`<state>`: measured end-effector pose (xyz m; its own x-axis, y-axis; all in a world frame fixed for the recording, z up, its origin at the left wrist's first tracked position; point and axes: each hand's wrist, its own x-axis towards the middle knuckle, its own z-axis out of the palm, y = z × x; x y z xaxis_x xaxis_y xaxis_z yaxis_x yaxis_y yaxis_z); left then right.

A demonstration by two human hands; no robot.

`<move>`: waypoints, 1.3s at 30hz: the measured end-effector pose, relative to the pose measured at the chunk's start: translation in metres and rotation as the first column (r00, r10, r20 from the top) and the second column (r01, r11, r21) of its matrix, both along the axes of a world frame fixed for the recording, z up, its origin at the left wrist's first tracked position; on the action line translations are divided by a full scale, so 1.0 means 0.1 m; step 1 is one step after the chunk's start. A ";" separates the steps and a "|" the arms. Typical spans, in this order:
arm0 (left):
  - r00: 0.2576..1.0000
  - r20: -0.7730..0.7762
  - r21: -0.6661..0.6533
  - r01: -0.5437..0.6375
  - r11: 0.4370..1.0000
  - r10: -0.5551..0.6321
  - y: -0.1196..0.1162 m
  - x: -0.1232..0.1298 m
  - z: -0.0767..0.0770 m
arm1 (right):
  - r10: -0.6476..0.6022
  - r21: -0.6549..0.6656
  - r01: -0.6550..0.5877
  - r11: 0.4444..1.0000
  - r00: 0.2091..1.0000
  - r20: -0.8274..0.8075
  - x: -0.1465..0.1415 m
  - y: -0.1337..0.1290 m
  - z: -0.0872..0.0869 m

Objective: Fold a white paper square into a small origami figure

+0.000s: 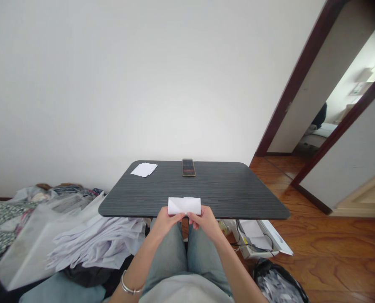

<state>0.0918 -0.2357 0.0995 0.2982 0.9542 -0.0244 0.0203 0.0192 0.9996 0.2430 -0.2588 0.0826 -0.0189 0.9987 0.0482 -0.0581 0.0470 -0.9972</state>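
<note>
A folded white paper (184,205) is held at the near edge of the dark table (225,189). My left hand (167,219) grips its lower left side, thumb pointing inward along the bottom edge. On the lower right side, my right hand (204,219) pinches the same paper, its thumb near the middle. The two thumb tips are close together. Fingers behind the paper are partly hidden. A few white paper sheets (144,169) lie overlapping at the table's back left.
A phone (188,167) lies at the table's back middle. Piled clothes (102,240) are at the left. Below the table's right side are a white box (257,242) with cables and a black bag (279,284) of scraps. A wall stands behind.
</note>
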 end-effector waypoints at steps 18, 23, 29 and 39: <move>0.998 0.061 -0.097 0.025 0.995 -0.020 -0.01 0.01 -0.01 | 0.095 -0.024 -0.097 0.995 0.993 -0.070 0.16 -0.03 0.05; 0.997 0.083 -0.108 0.009 0.994 0.000 -0.01 0.00 -0.02 | 0.072 -0.018 -0.073 0.997 0.994 -0.088 0.28 -0.06 0.04; 0.997 0.083 -0.106 0.013 0.994 -0.005 0.00 -0.01 -0.05 | 0.068 -0.011 -0.069 0.998 0.994 -0.080 0.35 -0.05 0.01; 0.997 0.075 -0.116 0.006 0.993 0.003 -0.02 0.00 -0.01 | 0.037 -0.039 -0.044 0.998 0.987 -0.157 0.29 -0.04 0.02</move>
